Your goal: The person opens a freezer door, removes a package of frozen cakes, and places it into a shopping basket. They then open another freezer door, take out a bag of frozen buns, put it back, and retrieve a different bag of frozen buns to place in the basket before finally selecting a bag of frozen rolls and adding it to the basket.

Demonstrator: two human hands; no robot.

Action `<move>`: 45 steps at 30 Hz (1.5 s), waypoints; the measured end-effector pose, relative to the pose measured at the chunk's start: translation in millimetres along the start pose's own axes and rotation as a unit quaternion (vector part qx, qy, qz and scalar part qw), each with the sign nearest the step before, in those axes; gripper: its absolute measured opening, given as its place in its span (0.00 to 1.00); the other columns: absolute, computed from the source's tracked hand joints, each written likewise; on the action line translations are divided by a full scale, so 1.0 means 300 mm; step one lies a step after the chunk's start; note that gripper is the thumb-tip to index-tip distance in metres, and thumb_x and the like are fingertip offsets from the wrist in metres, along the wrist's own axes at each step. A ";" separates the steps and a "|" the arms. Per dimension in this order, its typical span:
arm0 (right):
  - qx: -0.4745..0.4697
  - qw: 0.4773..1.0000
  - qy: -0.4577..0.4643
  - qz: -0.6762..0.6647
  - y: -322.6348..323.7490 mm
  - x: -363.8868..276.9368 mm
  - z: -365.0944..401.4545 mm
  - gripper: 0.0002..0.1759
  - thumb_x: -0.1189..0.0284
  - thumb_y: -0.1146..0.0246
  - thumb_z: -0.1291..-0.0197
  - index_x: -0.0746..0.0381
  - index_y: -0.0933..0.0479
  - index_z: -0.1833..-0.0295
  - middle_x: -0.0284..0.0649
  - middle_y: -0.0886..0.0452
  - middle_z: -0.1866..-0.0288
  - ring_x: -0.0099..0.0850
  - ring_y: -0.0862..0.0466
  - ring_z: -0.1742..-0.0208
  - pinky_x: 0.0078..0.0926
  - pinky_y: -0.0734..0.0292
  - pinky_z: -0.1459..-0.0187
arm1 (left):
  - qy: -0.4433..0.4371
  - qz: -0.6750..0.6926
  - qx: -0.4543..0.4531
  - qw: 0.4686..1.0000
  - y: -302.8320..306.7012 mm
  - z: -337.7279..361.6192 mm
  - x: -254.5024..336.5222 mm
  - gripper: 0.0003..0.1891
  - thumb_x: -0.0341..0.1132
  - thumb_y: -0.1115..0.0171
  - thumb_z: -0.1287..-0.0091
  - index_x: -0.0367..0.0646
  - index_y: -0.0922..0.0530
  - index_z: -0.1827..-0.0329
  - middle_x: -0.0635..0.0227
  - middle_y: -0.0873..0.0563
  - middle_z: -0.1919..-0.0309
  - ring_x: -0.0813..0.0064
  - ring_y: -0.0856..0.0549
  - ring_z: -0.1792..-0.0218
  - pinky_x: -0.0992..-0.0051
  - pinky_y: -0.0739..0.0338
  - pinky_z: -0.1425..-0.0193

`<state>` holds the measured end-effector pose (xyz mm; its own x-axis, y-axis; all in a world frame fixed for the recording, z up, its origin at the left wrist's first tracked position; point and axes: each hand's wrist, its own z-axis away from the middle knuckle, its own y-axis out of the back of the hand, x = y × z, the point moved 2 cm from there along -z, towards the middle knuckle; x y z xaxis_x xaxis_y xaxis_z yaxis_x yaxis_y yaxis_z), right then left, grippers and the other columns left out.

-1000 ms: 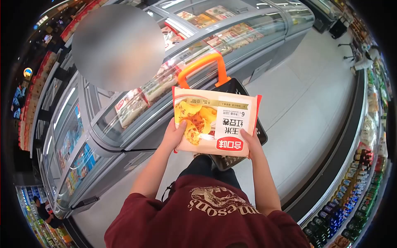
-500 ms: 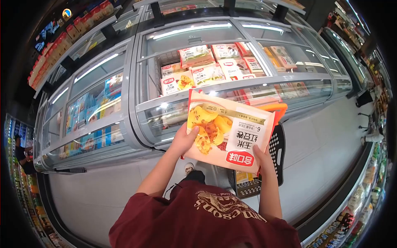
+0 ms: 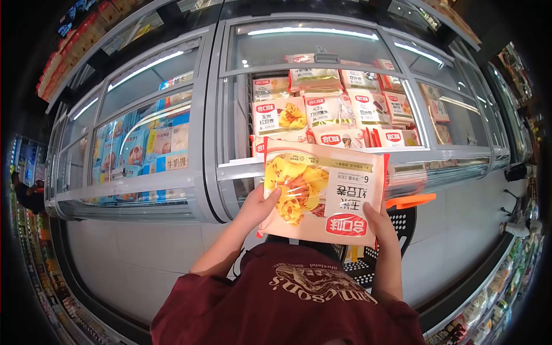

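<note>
A pale pink frozen-food bag of corn and red bean rolls (image 3: 305, 190) is held up in front of me, its lettering upside down in my view. My left hand (image 3: 257, 210) grips its left edge, the thumb pressed over the printed yellow rolls. At the lower right corner, my right hand (image 3: 379, 223) holds the other edge with its thumb on the front. Fingers behind the bag are hidden. Beyond it, similar bags (image 3: 329, 110) lie stacked in the opened section of a chest freezer (image 3: 214, 123).
Below the bag, partly hidden, is a black perforated basket (image 3: 404, 221) with an orange handle (image 3: 410, 200). Blue packages (image 3: 135, 148) fill the freezer section at left. Stocked shelves (image 3: 489, 305) line the right side. Another person (image 3: 27, 195) is at the far left.
My view has shifted, so more of the freezer's inside and its stacked bags show. Both hands keep hold of the bag, which sits slightly lower and further right in view.
</note>
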<state>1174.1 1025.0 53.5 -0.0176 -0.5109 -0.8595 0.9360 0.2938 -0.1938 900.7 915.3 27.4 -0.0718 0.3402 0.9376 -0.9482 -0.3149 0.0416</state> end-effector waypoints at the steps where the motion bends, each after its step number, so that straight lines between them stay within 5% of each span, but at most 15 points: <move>1: -0.011 1.000 -0.003 0.006 0.008 -0.020 -0.026 0.31 0.71 0.44 0.43 0.68 0.49 0.38 0.46 0.35 0.43 0.30 0.34 0.43 0.26 0.39 0.43 | -0.007 0.010 0.011 1.000 -0.011 -0.009 -0.016 0.18 0.37 0.50 0.35 0.34 0.32 0.48 0.63 0.21 0.57 0.79 0.24 0.57 0.77 0.30 0.52; 9: -0.145 0.960 -0.082 0.226 -0.056 -0.267 -0.322 0.35 0.66 0.44 0.43 0.70 0.51 0.36 0.47 0.37 0.41 0.32 0.38 0.40 0.27 0.43 0.41 | 0.055 0.022 0.147 0.987 -0.059 -0.036 0.065 0.17 0.35 0.51 0.35 0.35 0.34 0.46 0.65 0.22 0.56 0.80 0.25 0.56 0.78 0.31 0.51; 13: -0.244 0.944 -0.111 0.193 -0.080 -0.290 -0.528 0.36 0.64 0.44 0.43 0.69 0.51 0.35 0.49 0.38 0.40 0.33 0.37 0.40 0.26 0.42 0.41 | 0.065 0.014 0.199 0.978 -0.057 -0.079 0.131 0.17 0.37 0.50 0.35 0.33 0.31 0.50 0.64 0.22 0.57 0.80 0.25 0.57 0.79 0.31 0.53; 14: -0.234 0.941 -0.140 0.202 -0.096 -0.298 -0.572 0.49 0.61 0.40 0.46 0.71 0.65 0.34 0.50 0.37 0.40 0.32 0.38 0.38 0.22 0.44 0.40 | 0.064 0.024 0.207 0.976 -0.051 -0.096 0.150 0.17 0.37 0.50 0.35 0.32 0.31 0.50 0.64 0.21 0.58 0.80 0.24 0.58 0.79 0.30 0.53; 18: -0.220 0.946 -0.177 0.162 -0.189 -0.308 -0.726 0.54 0.59 0.38 0.48 0.74 0.72 0.35 0.52 0.39 0.39 0.32 0.38 0.37 0.22 0.44 0.40 | 0.066 0.023 0.219 0.973 0.039 -0.256 0.206 0.17 0.38 0.49 0.36 0.32 0.29 0.52 0.64 0.20 0.61 0.79 0.23 0.61 0.78 0.29 0.56; 21: -0.180 0.958 -0.180 0.130 -0.222 -0.228 -0.860 0.53 0.59 0.39 0.48 0.74 0.70 0.35 0.51 0.38 0.39 0.31 0.37 0.38 0.22 0.43 0.40 | 0.114 -0.024 0.217 0.969 0.156 -0.431 0.179 0.18 0.41 0.48 0.37 0.32 0.28 0.55 0.61 0.19 0.64 0.77 0.21 0.63 0.77 0.28 0.58; 26: -0.122 0.974 -0.134 0.136 -0.244 -0.098 -0.993 0.35 0.64 0.44 0.43 0.68 0.50 0.36 0.44 0.34 0.42 0.30 0.31 0.44 0.23 0.36 0.44 | 0.128 -0.038 0.185 0.974 0.249 -0.635 0.143 0.21 0.43 0.47 0.38 0.30 0.28 0.55 0.58 0.19 0.65 0.73 0.19 0.64 0.75 0.27 0.59; 38: -0.111 0.973 -0.186 0.077 -0.275 0.058 -1.104 0.31 0.63 0.49 0.40 0.67 0.49 0.36 0.45 0.33 0.45 0.32 0.28 0.48 0.27 0.29 0.49 | 0.230 0.063 0.150 0.959 0.309 -0.885 -0.184 0.20 0.42 0.48 0.38 0.31 0.28 0.55 0.52 0.20 0.62 0.67 0.18 0.63 0.70 0.26 0.60; 42: -0.129 0.957 -0.224 0.130 -0.299 0.119 -1.256 0.31 0.64 0.49 0.40 0.69 0.51 0.37 0.46 0.32 0.45 0.32 0.28 0.48 0.27 0.29 0.49 | 0.262 -0.104 0.154 0.947 0.344 -1.006 -0.288 0.22 0.45 0.51 0.38 0.31 0.28 0.57 0.46 0.21 0.61 0.55 0.21 0.59 0.65 0.28 0.57; 45: -0.150 0.973 -0.129 0.120 -0.333 0.179 -1.364 0.32 0.63 0.49 0.40 0.69 0.50 0.37 0.48 0.33 0.44 0.32 0.28 0.48 0.26 0.30 0.49 | 0.259 -0.182 0.236 0.919 0.358 -1.047 -0.280 0.23 0.47 0.53 0.38 0.31 0.28 0.57 0.45 0.22 0.61 0.51 0.23 0.57 0.62 0.30 0.54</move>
<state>935.7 1298.9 -166.8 0.3136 -0.5731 -0.7571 0.7565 0.6326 -0.1655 707.8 1131.3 -155.5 -0.0297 0.8367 0.5468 -0.7070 -0.4043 0.5802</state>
